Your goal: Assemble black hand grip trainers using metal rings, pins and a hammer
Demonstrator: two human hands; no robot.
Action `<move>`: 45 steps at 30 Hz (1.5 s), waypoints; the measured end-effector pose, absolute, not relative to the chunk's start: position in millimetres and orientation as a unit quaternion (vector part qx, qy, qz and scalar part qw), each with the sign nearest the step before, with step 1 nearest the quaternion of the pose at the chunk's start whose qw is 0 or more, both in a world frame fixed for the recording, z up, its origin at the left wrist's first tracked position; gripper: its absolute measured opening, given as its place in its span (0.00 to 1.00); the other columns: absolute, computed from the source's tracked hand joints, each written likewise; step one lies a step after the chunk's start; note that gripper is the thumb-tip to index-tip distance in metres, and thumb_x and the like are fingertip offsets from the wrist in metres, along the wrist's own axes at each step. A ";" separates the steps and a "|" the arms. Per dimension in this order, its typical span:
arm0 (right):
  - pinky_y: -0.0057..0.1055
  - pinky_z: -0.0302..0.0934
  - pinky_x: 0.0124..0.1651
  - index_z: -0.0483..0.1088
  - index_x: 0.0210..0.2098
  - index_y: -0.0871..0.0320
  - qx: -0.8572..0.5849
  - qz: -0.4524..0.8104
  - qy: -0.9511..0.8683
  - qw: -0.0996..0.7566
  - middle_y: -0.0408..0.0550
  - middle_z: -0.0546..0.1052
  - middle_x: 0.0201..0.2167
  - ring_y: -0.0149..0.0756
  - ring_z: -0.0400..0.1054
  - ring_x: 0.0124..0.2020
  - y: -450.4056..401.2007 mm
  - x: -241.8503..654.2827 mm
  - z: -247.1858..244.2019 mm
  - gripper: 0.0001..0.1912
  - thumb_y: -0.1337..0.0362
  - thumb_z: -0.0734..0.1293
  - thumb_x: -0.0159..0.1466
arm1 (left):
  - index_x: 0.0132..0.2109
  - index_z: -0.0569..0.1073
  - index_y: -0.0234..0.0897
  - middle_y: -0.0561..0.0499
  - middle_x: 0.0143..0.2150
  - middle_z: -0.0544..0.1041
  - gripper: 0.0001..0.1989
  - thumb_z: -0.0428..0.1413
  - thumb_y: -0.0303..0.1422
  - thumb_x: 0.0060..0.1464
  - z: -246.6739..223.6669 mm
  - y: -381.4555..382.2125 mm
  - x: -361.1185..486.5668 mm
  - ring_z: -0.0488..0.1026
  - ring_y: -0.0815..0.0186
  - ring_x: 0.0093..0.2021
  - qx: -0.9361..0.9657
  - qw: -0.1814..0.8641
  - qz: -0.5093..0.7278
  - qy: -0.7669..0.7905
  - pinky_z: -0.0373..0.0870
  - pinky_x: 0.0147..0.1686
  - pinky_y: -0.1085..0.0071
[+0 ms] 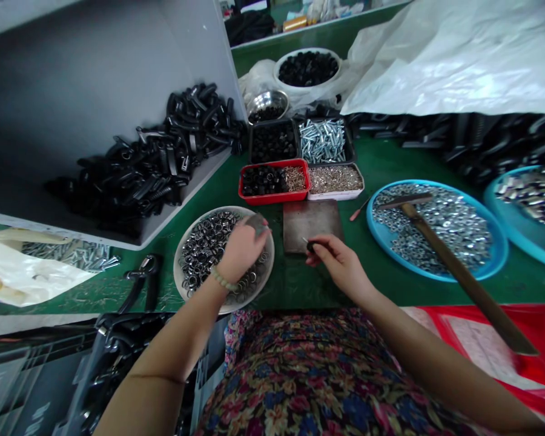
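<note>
My left hand [243, 248] is over the right part of a white bowl [178, 266] of shiny metal rings [204, 245]. A flat greyish piece [255, 223] shows at its fingers, blurred. My right hand [336, 260] pinches a small black part [310, 246] with a thin metal pin sticking out, over the near edge of a square metal plate [311, 221]. Beyond the plate stand a red tray [275, 197] of black parts and small pins and a white tray [336, 195] of small metal pieces.
A hammer [454, 260] lies across a blue basin [499, 242] of metal pieces at right. Black handles [163, 163] fill a large grey bin [95, 72] at left. A screwdriver-like tool [355, 215] lies beside the plate. Screws [322, 140] and a plastic sheet [458, 54] are farther back.
</note>
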State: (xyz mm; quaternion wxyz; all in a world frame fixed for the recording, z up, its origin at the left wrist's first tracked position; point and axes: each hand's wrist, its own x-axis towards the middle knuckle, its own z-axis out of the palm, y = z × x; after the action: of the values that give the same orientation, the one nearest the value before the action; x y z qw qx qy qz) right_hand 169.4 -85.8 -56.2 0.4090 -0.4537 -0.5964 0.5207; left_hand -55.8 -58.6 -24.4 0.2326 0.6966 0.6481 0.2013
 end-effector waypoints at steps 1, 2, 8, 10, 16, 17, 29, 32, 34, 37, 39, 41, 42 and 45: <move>0.31 0.70 0.33 0.68 0.43 0.56 -0.449 0.529 -0.582 0.424 0.44 0.76 0.31 0.32 0.74 0.28 -84.4 170.1 -57.2 0.10 0.59 0.62 0.65 | 0.46 0.74 0.32 0.38 0.51 0.74 0.14 0.51 0.34 0.58 -25.3 -49.5 -70.8 0.68 0.51 0.54 0.700 0.144 0.157 0.681 0.63 0.55 0.56; 0.31 0.70 0.35 0.68 0.43 0.56 -0.442 0.528 -0.581 0.434 0.44 0.76 0.32 0.32 0.75 0.29 -83.4 171.2 -57.6 0.10 0.60 0.63 0.64 | 0.44 0.75 0.30 0.36 0.53 0.72 0.14 0.50 0.34 0.58 -26.6 -40.4 -84.0 0.65 0.48 0.56 0.703 0.079 0.107 0.698 0.62 0.56 0.54; 0.31 0.69 0.44 0.69 0.45 0.56 -0.377 0.418 -0.730 0.387 0.47 0.77 0.37 0.33 0.74 0.39 -89.8 185.9 -46.1 0.11 0.69 0.61 0.64 | 0.39 0.75 0.31 0.38 0.44 0.76 0.14 0.49 0.35 0.57 -21.7 -19.8 -88.5 0.71 0.51 0.48 0.713 0.111 0.073 0.689 0.65 0.52 0.57; 0.31 0.68 0.46 0.69 0.47 0.57 -0.322 0.377 -0.793 0.354 0.49 0.77 0.41 0.33 0.73 0.42 -92.2 191.5 -40.7 0.13 0.71 0.60 0.65 | 0.39 0.74 0.34 0.44 0.40 0.77 0.13 0.51 0.38 0.56 -13.5 -30.6 -64.9 0.73 0.57 0.43 0.685 0.272 0.164 0.655 0.68 0.49 0.61; 0.34 0.68 0.50 0.64 0.56 0.56 -0.313 0.292 -0.831 0.354 0.53 0.75 0.49 0.35 0.71 0.49 -91.3 218.9 -34.5 0.20 0.71 0.57 0.67 | 0.48 0.68 0.39 0.53 0.35 0.78 0.21 0.62 0.38 0.47 -0.3 -59.9 15.0 0.76 0.66 0.36 0.512 0.633 0.282 0.507 0.71 0.41 0.69; 0.35 0.68 0.51 0.62 0.58 0.56 -0.333 0.278 -0.823 0.365 0.53 0.75 0.49 0.35 0.71 0.50 -91.9 227.4 -35.0 0.21 0.71 0.57 0.66 | 0.50 0.67 0.39 0.53 0.35 0.78 0.23 0.62 0.37 0.48 1.0 -57.3 27.0 0.76 0.66 0.36 0.524 0.642 0.271 0.490 0.71 0.41 0.69; 0.40 0.71 0.45 0.68 0.49 0.53 -0.531 0.295 -0.466 0.644 0.47 0.78 0.40 0.35 0.77 0.37 -107.5 350.4 -56.4 0.13 0.61 0.65 0.65 | 0.46 0.73 0.31 0.39 0.40 0.78 0.13 0.45 0.24 0.62 -37.1 -0.3 206.9 0.75 0.57 0.45 0.947 0.148 0.023 0.285 0.69 0.46 0.62; 0.39 0.72 0.45 0.68 0.48 0.53 -0.532 0.305 -0.457 0.644 0.47 0.78 0.40 0.35 0.77 0.36 -110.1 353.0 -56.1 0.13 0.60 0.66 0.64 | 0.44 0.74 0.31 0.40 0.40 0.77 0.14 0.43 0.23 0.62 -46.7 -3.9 216.1 0.75 0.59 0.44 0.960 0.100 0.006 0.263 0.70 0.45 0.64; 0.39 0.72 0.44 0.68 0.47 0.53 -0.532 0.308 -0.458 0.642 0.47 0.78 0.39 0.35 0.77 0.36 -111.3 349.9 -55.1 0.12 0.60 0.66 0.64 | 0.44 0.74 0.30 0.40 0.40 0.77 0.14 0.44 0.24 0.62 -48.1 -4.1 215.8 0.75 0.59 0.43 0.959 0.098 0.002 0.264 0.70 0.44 0.64; 0.39 0.72 0.43 0.68 0.46 0.54 -0.529 0.311 -0.460 0.642 0.47 0.78 0.38 0.35 0.77 0.36 -112.7 345.0 -52.5 0.12 0.60 0.66 0.64 | 0.44 0.75 0.30 0.40 0.39 0.77 0.14 0.45 0.25 0.62 -45.2 -1.1 213.0 0.76 0.59 0.42 0.952 0.122 -0.011 0.282 0.70 0.44 0.65; 0.40 0.72 0.43 0.68 0.46 0.54 -0.532 0.309 -0.456 0.644 0.47 0.78 0.38 0.35 0.76 0.36 -114.1 343.1 -50.5 0.12 0.60 0.66 0.64 | 0.46 0.74 0.31 0.40 0.40 0.77 0.13 0.46 0.26 0.61 -41.5 1.6 209.2 0.76 0.59 0.42 0.940 0.142 0.000 0.309 0.69 0.45 0.66; 0.40 0.72 0.44 0.68 0.46 0.54 -0.535 0.307 -0.453 0.644 0.47 0.78 0.38 0.36 0.76 0.36 -115.4 341.9 -49.2 0.12 0.60 0.66 0.63 | 0.49 0.73 0.31 0.40 0.44 0.76 0.13 0.48 0.27 0.61 -37.6 3.9 203.9 0.75 0.60 0.44 0.925 0.159 0.033 0.344 0.69 0.47 0.66; 0.40 0.72 0.44 0.68 0.46 0.54 -0.534 0.308 -0.453 0.644 0.47 0.78 0.38 0.36 0.76 0.36 -115.7 341.3 -49.0 0.12 0.60 0.66 0.63 | 0.49 0.72 0.31 0.39 0.47 0.76 0.13 0.48 0.28 0.61 -36.1 4.7 201.4 0.75 0.59 0.45 0.918 0.166 0.046 0.357 0.68 0.49 0.65; 0.39 0.72 0.43 0.68 0.46 0.54 -0.531 0.313 -0.455 0.642 0.46 0.78 0.37 0.35 0.76 0.35 -114.8 338.2 -49.3 0.12 0.60 0.66 0.63 | 0.47 0.73 0.30 0.38 0.46 0.76 0.11 0.48 0.26 0.61 -35.3 5.7 200.0 0.75 0.56 0.47 0.922 0.170 0.028 0.346 0.67 0.50 0.62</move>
State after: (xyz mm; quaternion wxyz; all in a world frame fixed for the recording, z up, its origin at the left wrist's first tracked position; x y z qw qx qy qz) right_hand 338.2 -114.8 -49.3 0.6424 -0.5311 -0.4553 0.3131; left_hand 200.0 5.7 -35.3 0.1701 0.9224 0.3457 0.0284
